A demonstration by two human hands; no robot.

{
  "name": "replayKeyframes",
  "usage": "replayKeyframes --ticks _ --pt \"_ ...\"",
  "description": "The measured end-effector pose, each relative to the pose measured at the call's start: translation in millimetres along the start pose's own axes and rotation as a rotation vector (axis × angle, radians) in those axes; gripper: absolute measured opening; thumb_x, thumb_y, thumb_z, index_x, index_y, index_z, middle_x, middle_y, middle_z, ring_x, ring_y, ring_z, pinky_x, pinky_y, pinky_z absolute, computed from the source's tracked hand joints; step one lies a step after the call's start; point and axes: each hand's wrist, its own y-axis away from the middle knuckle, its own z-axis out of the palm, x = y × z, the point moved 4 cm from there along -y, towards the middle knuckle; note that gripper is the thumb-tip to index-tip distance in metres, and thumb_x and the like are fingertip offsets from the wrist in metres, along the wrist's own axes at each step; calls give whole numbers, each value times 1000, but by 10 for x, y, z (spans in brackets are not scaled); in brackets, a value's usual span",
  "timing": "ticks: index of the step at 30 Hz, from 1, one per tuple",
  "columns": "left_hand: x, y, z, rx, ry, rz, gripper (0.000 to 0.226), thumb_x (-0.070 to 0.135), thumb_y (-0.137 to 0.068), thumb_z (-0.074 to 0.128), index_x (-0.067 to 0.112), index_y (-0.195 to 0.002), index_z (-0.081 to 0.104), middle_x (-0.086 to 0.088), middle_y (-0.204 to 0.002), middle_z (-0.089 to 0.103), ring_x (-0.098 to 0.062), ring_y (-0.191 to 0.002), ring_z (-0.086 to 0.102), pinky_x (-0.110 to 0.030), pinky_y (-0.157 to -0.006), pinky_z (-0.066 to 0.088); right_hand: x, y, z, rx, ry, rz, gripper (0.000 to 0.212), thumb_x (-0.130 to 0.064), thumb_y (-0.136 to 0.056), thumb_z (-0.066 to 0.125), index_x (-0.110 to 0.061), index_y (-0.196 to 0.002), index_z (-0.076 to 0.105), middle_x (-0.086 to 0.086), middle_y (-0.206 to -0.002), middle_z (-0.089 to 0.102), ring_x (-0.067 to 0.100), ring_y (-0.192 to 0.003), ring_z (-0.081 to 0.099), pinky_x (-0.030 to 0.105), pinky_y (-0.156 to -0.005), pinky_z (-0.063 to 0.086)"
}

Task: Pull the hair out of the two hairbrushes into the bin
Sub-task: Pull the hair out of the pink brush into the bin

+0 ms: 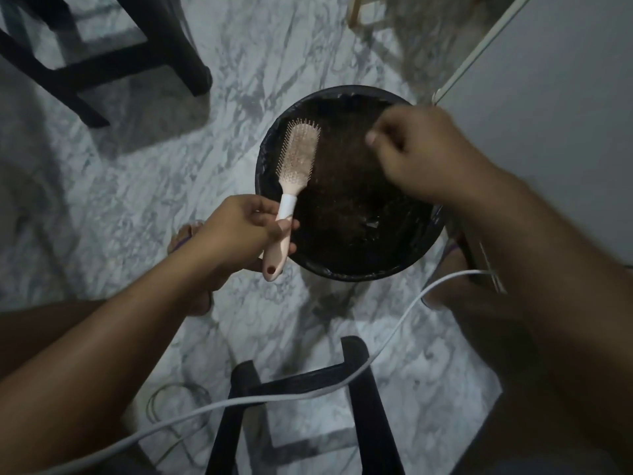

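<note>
A person is holding a pink hairbrush [297,156] over a round black bin [342,270] lined with a dark bag, which is standing on a grey-veined marble floor [154,166]. The left hand [239,231] is gripping the brush by its handle, fingers and thumb curling round it just below a white band, while the bristled head is pointing away from the person and facing up over the left side of the bin's opening. The right hand [418,156] is hovering above the bin's far right rim with its fingers curling inward; motion blur is making it impossible to tell whether it is pinching any hair. Only this one brush is showing. A white cable [239,402] is running across the floor and over a black stool [373,423] in the foreground, and dark furniture [164,39] is standing at the upper left.
</note>
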Motion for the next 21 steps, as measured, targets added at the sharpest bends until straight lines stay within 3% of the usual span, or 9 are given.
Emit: replayKeyframes --ticks 3,5,7,8,10,13,16,19,21 --pt "0 28 -2 1 4 18 11 9 -100 61 11 -110 65 -5 -105 79 -27 -90 78 -58 -76 62 97 36 265 -355 223 141 34 -24 -93 63 -5 -121 61 17 -120 63 34 -104 61 43 -91 54" --pt "7 36 3 -9 -11 34 13 9 -100 61 12 -112 64 -4 -105 79 -26 -90 78 -59 -77 62 171 63 333 -479 345 221 86 -31 -86 75 0 -150 27 25 -151 35 41 -128 49 48 -106 47" --pt "15 34 7 -21 -25 49 15 10 -100 61 12 -115 64 -3 -104 79 -26 -89 78 -58 -76 62 128 83 322 -458 226 214 130 -41 -76 83 -8 -154 -15 21 -164 3 40 -146 28 45 -118 33" --pt "17 31 9 -25 -28 56 16 10 -99 61 12 -116 63 -2 -104 79 -26 -88 78 -57 -76 62 66 79 310 -403 113 171 139 -45 -72 85 -14 -152 -24 19 -165 -2 36 -149 21 44 -120 28" --pt "23 27 17 -32 -26 72 19 11 -99 62 12 -118 63 -1 -104 79 -25 -87 78 -56 -74 63 -74 68 324 -279 -65 77 142 -50 -67 86 -19 -154 -22 16 -165 8 29 -150 22 43 -122 27" --pt "50 28 50 -40 -23 113 20 11 -99 62 13 -119 64 -1 -105 79 -23 -84 79 -50 -70 64 -253 68 440 -170 -213 23 125 -48 -71 85 -17 -158 2 13 -153 43 24 -129 55 35 -110 45" --pt "84 30 76 -40 4 140 21 9 -99 62 13 -119 64 1 -103 79 -20 -82 78 -47 -67 64 -255 48 483 -6 -351 -1 82 -24 -80 83 -11 -149 41 7 -111 75 6 -85 72 25 -89 57" --pt "101 24 55 -18 26 149 23 10 -99 61 12 -121 62 2 -102 79 -19 -81 78 -44 -64 63 -184 5 373 146 -443 -24 28 -15 -86 76 -11 -114 74 2 -80 77 7 -64 72 28 -71 61" --pt "108 25 35 -14 29 148 23 10 -99 62 12 -121 62 3 -102 79 -20 -82 78 -46 -65 64 -135 -24 270 195 -484 -10 12 -13 -88 74 -12 -99 79 2 -76 75 11 -60 71 32 -64 62"
